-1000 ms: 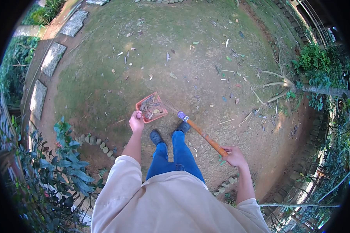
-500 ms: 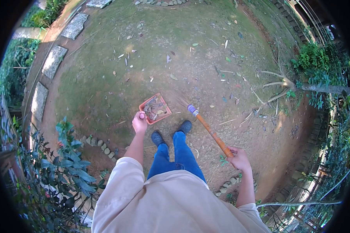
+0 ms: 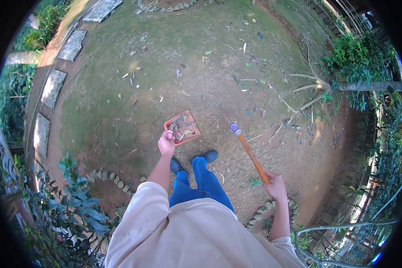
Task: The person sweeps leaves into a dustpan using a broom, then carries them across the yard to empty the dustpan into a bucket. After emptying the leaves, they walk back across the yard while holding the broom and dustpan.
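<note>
My left hand [image 3: 166, 144] is closed round the handle of an orange-red dustpan [image 3: 194, 126], held in front of my feet. Dry brown and yellowish leaves [image 3: 182, 128] lie in the pan. In my right hand [image 3: 276, 185] is a broom [image 3: 251, 156] with a long orange-brown handle, gripped near its top end. A purple and white binding [image 3: 235, 128] joins the handle to thin, brown bristles [image 3: 225, 118], which fan out over the ground to the right of the dustpan.
Fallen leaves and twigs [image 3: 185, 93] are scattered over mossy, bare soil. A tree trunk [image 3: 366, 86] with spreading roots stands at the right. Stone slabs [image 3: 53, 88] line the left edge. A leafy shrub [image 3: 78, 196] and small border stones [image 3: 116, 180] are at the lower left.
The broom's bristles have swung right, away from the dustpan. The dustpan, with leaves still in it, has shifted slightly right in view. My feet and the surroundings have shifted as I move.
</note>
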`<state>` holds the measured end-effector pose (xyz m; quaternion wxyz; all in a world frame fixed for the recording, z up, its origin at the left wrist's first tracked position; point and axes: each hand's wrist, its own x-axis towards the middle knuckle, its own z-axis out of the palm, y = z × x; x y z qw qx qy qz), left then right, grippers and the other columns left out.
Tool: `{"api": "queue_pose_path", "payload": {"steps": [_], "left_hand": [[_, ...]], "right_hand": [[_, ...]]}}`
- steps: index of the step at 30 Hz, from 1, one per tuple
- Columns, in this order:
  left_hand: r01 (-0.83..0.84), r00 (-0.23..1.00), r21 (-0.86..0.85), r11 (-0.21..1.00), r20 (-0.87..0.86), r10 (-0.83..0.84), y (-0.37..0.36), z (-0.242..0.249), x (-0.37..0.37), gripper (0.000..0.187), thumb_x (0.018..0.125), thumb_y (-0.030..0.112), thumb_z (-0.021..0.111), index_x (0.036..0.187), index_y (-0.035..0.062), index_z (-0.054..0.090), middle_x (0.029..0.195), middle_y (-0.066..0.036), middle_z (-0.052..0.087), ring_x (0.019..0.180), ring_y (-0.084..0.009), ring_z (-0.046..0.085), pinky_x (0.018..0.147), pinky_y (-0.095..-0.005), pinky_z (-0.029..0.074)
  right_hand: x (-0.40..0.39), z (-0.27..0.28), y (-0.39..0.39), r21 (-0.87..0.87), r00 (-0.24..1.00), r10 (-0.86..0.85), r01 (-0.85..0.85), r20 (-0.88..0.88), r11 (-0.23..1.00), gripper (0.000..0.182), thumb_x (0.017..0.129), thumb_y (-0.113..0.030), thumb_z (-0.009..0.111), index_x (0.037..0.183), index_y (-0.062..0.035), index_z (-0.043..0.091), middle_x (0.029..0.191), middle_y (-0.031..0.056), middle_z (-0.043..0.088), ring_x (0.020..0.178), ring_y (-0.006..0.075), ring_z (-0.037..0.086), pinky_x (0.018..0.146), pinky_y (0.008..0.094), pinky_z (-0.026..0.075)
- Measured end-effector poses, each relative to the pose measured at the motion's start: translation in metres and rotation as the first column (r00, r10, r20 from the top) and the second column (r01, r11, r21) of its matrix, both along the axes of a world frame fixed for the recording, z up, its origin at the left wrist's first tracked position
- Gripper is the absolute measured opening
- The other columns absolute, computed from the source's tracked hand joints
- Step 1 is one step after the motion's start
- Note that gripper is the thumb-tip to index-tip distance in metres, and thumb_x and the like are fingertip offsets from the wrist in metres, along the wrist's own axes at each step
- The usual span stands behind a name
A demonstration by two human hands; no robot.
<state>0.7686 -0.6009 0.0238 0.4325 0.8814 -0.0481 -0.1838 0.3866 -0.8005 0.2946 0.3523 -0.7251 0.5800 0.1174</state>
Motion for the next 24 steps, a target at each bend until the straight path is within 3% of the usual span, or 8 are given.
{"api": "queue_pose_path", "payload": {"steps": [10, 13, 16, 19, 20, 24], "left_hand": [[0.084, 0.996, -0.017, 0.996, 0.002, -0.084, -0.07, -0.013, -0.015, 0.025, 0.076, 0.0, 0.074, 0.098, 0.0093, 0.067, 0.085, -0.006, 0.07, 0.078, -0.0154, 0.065, 0.078, -0.0314, 0.052], [0.103, 0.995, -0.01, 0.995, -0.008, -0.104, -0.088, -0.015, -0.02, 0.025, 0.076, 0.0, 0.074, 0.098, 0.0092, 0.067, 0.085, -0.006, 0.069, 0.079, -0.016, 0.066, 0.078, -0.0314, 0.052], [0.118, 0.992, 0.011, 0.993, -0.038, -0.118, -0.1, -0.02, -0.024, 0.024, 0.076, 0.001, 0.074, 0.098, 0.0091, 0.067, 0.085, -0.007, 0.069, 0.079, -0.0166, 0.066, 0.078, -0.0315, 0.052], [0.129, 0.991, 0.025, 0.991, -0.039, -0.128, -0.11, -0.014, -0.028, 0.024, 0.076, 0.002, 0.073, 0.097, 0.0105, 0.066, 0.088, -0.009, 0.07, 0.082, -0.0223, 0.067, 0.078, -0.0346, 0.053], [0.128, 0.991, 0.027, 0.991, -0.033, -0.127, -0.112, -0.009, -0.029, 0.023, 0.076, 0.003, 0.073, 0.097, 0.0112, 0.066, 0.09, -0.009, 0.071, 0.084, -0.0251, 0.068, 0.079, -0.0361, 0.053], [0.129, 0.991, 0.011, 0.992, -0.038, -0.129, -0.11, -0.007, -0.028, 0.023, 0.076, 0.001, 0.073, 0.097, 0.0101, 0.066, 0.089, -0.009, 0.07, 0.082, -0.021, 0.067, 0.077, -0.0341, 0.053]], "right_hand": [[-0.031, -0.023, -0.056, 0.014, 1.0, -0.007, 0.007, -0.022, 1.0, 0.066, 0.063, -0.005, 0.076, 0.126, 0.0049, 0.059, 0.114, 0.0213, 0.068, 0.107, 0.0281, 0.066, 0.093, 0.0347, 0.051], [-0.04, -0.035, -0.062, 0.004, 0.999, 0.03, -0.03, 0.022, 1.0, 0.059, 0.066, -0.007, 0.072, 0.124, -0.0021, 0.063, 0.114, 0.0219, 0.067, 0.107, 0.0313, 0.066, 0.092, 0.0361, 0.051], [-0.049, -0.031, -0.072, 0.099, 0.997, 0.063, -0.059, -0.041, 0.993, 0.058, 0.066, -0.008, 0.073, 0.123, -0.003, 0.064, 0.115, 0.0189, 0.068, 0.106, 0.029, 0.067, 0.091, 0.035, 0.051], [-0.066, -0.016, -0.076, 0.296, 0.993, -0.114, 0.103, 0.02, 0.95, 0.058, 0.066, -0.008, 0.072, 0.123, -0.0031, 0.064, 0.112, 0.0178, 0.069, 0.104, 0.0258, 0.068, 0.089, 0.0335, 0.052], [-0.069, -0.008, -0.075, 0.288, 0.995, -0.097, 0.089, 0.011, 0.953, 0.058, 0.066, -0.008, 0.072, 0.123, -0.0026, 0.064, 0.111, 0.0184, 0.07, 0.103, 0.0253, 0.068, 0.089, 0.0331, 0.052], [-0.072, 0.011, -0.064, 0.249, 0.997, -0.071, 0.061, 0.031, 0.966, 0.058, 0.066, -0.006, 0.072, 0.123, -0.0006, 0.063, 0.108, 0.0204, 0.07, 0.102, 0.0248, 0.069, 0.086, 0.0328, 0.053]]}}
